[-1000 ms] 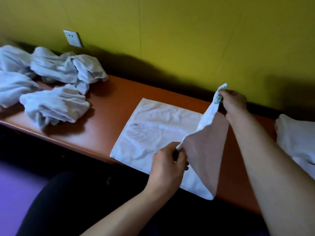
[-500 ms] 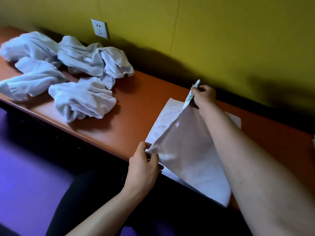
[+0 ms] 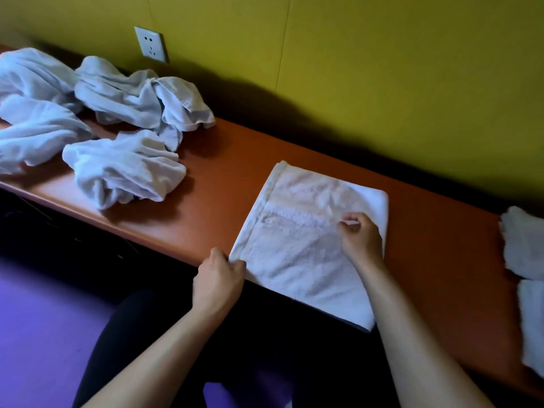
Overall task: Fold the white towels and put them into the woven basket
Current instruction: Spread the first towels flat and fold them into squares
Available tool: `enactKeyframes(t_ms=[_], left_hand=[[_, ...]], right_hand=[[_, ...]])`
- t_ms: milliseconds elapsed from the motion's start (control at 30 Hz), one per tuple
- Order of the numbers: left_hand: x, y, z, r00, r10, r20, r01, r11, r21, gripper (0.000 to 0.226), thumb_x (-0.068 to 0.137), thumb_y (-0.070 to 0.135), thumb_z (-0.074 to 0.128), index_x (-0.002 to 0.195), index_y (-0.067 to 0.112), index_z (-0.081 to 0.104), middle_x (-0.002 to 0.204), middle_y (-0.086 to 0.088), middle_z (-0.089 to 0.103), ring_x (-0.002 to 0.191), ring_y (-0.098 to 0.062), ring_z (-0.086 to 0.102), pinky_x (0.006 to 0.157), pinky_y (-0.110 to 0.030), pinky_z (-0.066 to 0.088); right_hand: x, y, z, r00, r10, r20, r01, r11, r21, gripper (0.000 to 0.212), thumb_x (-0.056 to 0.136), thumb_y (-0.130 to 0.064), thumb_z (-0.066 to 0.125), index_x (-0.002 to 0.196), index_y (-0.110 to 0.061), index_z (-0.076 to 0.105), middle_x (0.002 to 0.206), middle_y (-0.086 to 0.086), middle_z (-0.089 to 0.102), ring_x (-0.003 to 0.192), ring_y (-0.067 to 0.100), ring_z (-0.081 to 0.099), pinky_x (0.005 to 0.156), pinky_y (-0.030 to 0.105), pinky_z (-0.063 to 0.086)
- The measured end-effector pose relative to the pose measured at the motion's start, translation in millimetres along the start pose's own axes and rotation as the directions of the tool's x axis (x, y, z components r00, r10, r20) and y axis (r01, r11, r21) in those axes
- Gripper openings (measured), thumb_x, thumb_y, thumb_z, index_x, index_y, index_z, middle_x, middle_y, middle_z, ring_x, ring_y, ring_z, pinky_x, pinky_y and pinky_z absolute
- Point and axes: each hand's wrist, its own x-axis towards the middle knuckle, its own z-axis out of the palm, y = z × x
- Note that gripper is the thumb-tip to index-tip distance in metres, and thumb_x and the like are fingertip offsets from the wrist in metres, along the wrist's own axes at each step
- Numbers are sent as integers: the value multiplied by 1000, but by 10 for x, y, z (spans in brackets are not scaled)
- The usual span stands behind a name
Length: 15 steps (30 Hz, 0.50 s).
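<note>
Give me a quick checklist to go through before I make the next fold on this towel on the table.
1. Towel lies flat: ok. The half-folded towel is spread on the table.
2. Left grip: ok. The left hand pinches the near left corner.
3. Right grip: ok. The right hand pinches the top layer near the right side.
4. Towel fully supported: not ok. Its near edge overhangs the table front.
5. Room to fold: ok. The crumpled towels and the towels at the right edge lie apart from it.
6. Woven basket ready: cannot tell. It is not in view.
</note>
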Motion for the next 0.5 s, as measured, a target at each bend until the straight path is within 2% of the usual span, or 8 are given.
enactKeyframes(t_ms=[100, 167, 267, 333, 433, 500], left_hand=[[-3, 35, 30, 990, 125, -70, -120, 990, 74, 37, 87, 34, 65, 106, 6, 49, 109, -20, 54, 97, -46, 58, 80, -48, 48], [27, 75, 65, 992, 117, -37, -112, 987, 112, 44, 85, 33, 69, 111, 3, 50, 114, -23, 51, 102, -49, 57, 84, -50, 48], [70, 117, 90, 999, 49, -2, -49, 996, 75, 46, 85, 30, 71, 112, 1, 48, 118, -25, 55, 110, -48, 55, 89, -48, 46], [83, 134, 73, 1000, 21, 20, -21, 999, 33, 40, 86, 27, 68, 111, 0, 51, 114, -24, 61, 109, -45, 58, 88, -46, 46], [78, 121, 58, 997, 64, 52, -65, 998, 24, 25, 88, 22, 62, 100, 0, 62, 104, -25, 65, 104, -43, 60, 80, -43, 47], [-13, 120, 51, 994, 98, 50, -98, 995, -2, 20, 89, 19, 59, 98, 1, 60, 101, -24, 65, 102, -43, 59, 76, -41, 44]], right_hand=[[-362, 393, -261, 987, 79, -142, -83, 996, -25, 19, 90, -18, 64, 108, -13, 61, 90, 5, 63, 94, 34, 63, 79, 37, 47], [-579, 608, -352, 965, 161, -205, -183, 979, -94, 26, 87, -25, 66, 107, -12, 56, 102, 14, 64, 100, 37, 62, 83, 39, 46], [-844, 852, -415, 938, 287, -196, -333, 902, -274, 55, 84, -46, 68, 116, -3, 56, 121, 24, 59, 113, 42, 57, 94, 45, 47], [-989, 931, -421, 937, 312, -157, -348, 874, -340, 65, 84, -54, 66, 121, -1, 57, 124, 24, 57, 117, 42, 56, 96, 44, 46], [-1116, 954, -421, 952, 294, -82, -304, 894, -330, 44, 87, -43, 63, 112, -6, 64, 121, 20, 60, 111, 39, 59, 93, 39, 47], [-1189, 931, -473, 959, 279, -48, -283, 932, -227, 25, 91, -30, 60, 104, -10, 62, 115, 17, 64, 106, 37, 61, 83, 37, 46]])
